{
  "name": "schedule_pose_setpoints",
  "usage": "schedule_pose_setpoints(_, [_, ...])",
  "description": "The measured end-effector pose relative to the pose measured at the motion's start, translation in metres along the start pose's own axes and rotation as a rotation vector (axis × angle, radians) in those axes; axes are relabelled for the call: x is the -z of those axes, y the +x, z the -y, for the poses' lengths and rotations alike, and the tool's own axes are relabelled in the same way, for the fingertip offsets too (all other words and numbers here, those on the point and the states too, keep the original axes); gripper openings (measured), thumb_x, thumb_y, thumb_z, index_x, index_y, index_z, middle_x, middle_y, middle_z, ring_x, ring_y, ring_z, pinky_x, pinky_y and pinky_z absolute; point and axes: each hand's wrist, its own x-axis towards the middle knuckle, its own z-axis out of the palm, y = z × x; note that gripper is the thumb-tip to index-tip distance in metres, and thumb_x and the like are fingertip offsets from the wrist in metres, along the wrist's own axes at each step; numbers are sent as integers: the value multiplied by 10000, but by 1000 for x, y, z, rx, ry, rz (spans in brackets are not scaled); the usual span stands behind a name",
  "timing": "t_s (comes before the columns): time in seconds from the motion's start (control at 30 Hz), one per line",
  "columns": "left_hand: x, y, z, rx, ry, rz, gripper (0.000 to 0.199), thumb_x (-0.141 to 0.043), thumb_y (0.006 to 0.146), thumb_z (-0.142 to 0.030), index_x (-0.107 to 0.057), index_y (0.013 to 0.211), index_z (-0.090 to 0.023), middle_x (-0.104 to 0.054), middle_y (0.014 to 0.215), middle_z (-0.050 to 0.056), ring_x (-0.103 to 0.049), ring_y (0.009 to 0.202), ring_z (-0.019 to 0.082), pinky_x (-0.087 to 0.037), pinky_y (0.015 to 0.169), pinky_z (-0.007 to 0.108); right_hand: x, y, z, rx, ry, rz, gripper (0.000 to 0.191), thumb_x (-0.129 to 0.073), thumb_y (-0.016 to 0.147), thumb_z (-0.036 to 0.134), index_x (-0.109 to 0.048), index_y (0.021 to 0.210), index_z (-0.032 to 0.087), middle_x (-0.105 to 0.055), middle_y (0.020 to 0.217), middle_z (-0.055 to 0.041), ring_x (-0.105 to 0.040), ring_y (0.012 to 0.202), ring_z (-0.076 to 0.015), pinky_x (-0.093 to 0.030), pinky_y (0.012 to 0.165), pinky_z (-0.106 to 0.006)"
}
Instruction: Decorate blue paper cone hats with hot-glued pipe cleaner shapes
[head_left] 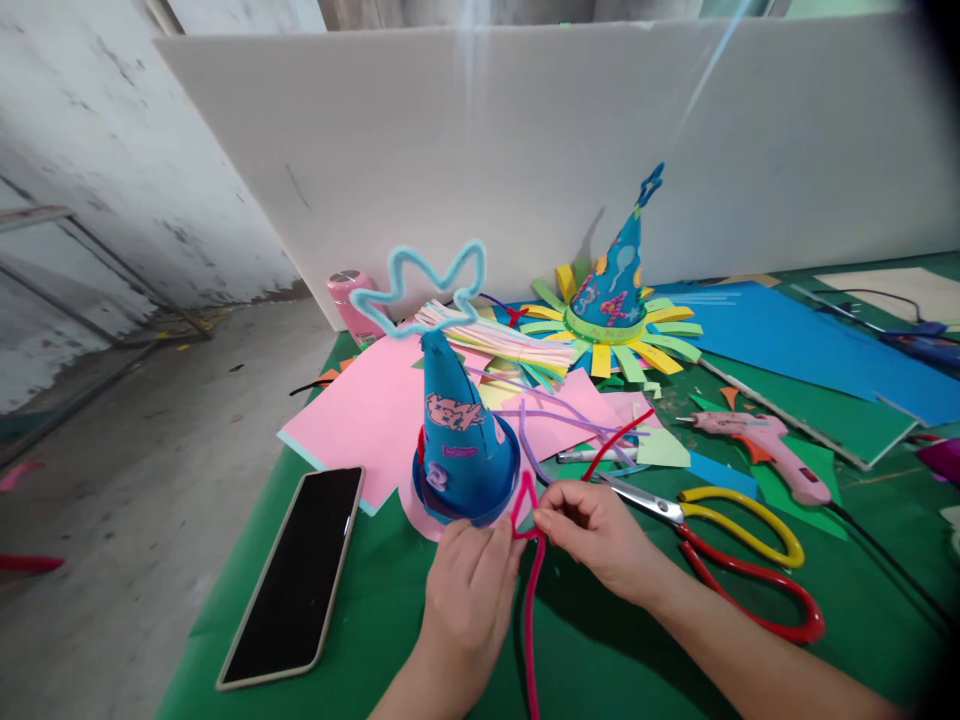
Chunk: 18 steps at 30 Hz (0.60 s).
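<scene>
A pinkish-red pipe cleaner [533, 620] is bent into a pointed shape at its upper end, and its long tail hangs toward me. My left hand [469, 590] is closed on the bend's left side, just in front of a blue cone hat [456, 440]. From the right, my right hand [600, 535] pinches the same pipe cleaner between thumb and fingers. A light-blue pipe-cleaner star [427, 285] tops the hat, which carries pink and purple cutouts. Behind my right fingers a red pipe cleaner [619, 443] sticks out; whether they touch it is hidden.
Scissors [739, 540] and a pink glue gun [757, 440] lie at right, a phone [296, 575] at left. Pink paper [352, 415], paper strips [502, 340] and another decorated cone hat [619, 275] sit farther back. A white board [525, 150] stands behind the green table [390, 640].
</scene>
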Motion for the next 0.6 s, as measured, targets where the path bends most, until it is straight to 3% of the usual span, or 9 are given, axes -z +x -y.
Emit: schedule_pose_setpoints(0.6, [-1, -4, -2, -16, 19, 39, 236, -516, 747, -52, -516, 972, -123, -644, 679, 70, -586, 613, 161, -468, 620, 336, -1, -1, 1, -9, 14, -23, 227, -532, 751, 321, -458, 606, 163, -351, 519, 62, -276, 450, -60, -215, 406, -188])
